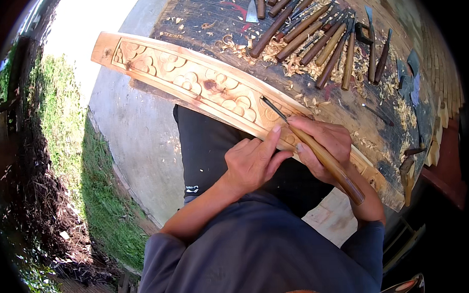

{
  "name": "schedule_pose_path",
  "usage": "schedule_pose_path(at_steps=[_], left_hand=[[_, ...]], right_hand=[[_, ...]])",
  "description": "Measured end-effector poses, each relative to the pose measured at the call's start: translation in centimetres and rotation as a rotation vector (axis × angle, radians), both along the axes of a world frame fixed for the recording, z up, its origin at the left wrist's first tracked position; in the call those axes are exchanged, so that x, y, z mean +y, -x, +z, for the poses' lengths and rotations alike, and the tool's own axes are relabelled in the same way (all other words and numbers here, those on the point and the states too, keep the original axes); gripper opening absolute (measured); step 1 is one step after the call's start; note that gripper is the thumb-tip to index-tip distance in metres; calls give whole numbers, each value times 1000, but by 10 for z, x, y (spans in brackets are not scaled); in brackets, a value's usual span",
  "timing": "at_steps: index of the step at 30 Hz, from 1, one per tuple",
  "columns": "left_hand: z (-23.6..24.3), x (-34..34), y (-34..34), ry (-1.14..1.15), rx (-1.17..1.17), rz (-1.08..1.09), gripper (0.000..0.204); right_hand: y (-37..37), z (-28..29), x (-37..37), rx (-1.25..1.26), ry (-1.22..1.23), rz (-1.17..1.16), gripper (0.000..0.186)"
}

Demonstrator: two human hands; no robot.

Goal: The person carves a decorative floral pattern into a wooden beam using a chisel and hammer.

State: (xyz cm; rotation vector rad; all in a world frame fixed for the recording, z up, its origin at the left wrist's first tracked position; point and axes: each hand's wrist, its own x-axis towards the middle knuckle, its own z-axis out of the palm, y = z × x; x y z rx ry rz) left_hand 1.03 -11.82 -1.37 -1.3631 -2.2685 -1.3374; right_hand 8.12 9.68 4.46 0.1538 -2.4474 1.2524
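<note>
A long pale wooden board [210, 98], carved in relief with flowers and a raised border, lies aslant at the near edge of the worktable. My right hand [327, 143] is closed round the wooden handle of a carving gouge [325, 156]. The gouge's dark metal shaft slants up and left, its tip over the carved panel. At the board's near edge rests my left hand [253, 164], thumb and forefinger apart, the other fingers loosely bent. Its forefinger reaches close to the gouge's shaft; whether they touch I cannot tell.
Several wood-handled carving tools [313, 38] lie in rows among wood shavings [293, 67] on the dark worktable [199, 23]. Grey sheets of abrasive paper [410, 81] and a brush [407, 179] are at the right edge. Concrete [136, 129] and grass [104, 192] lie left.
</note>
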Motion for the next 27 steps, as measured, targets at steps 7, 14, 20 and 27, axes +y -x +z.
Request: schedule_pose_path(at_steps=[7, 14, 20, 27], left_hand=[[-1, 1, 12, -31, -42, 12, 82], [-14, 2, 6, -97, -73, -12, 74], [-12, 2, 5, -69, -93, 1, 73], [-13, 2, 5, -66, -81, 22, 76]], right_hand=[[11, 3, -5, 55, -39, 146, 36], [22, 23, 8, -98, -20, 252, 37], [29, 36, 9, -194, -1, 250, 34], [34, 47, 4, -255, -54, 204, 30]])
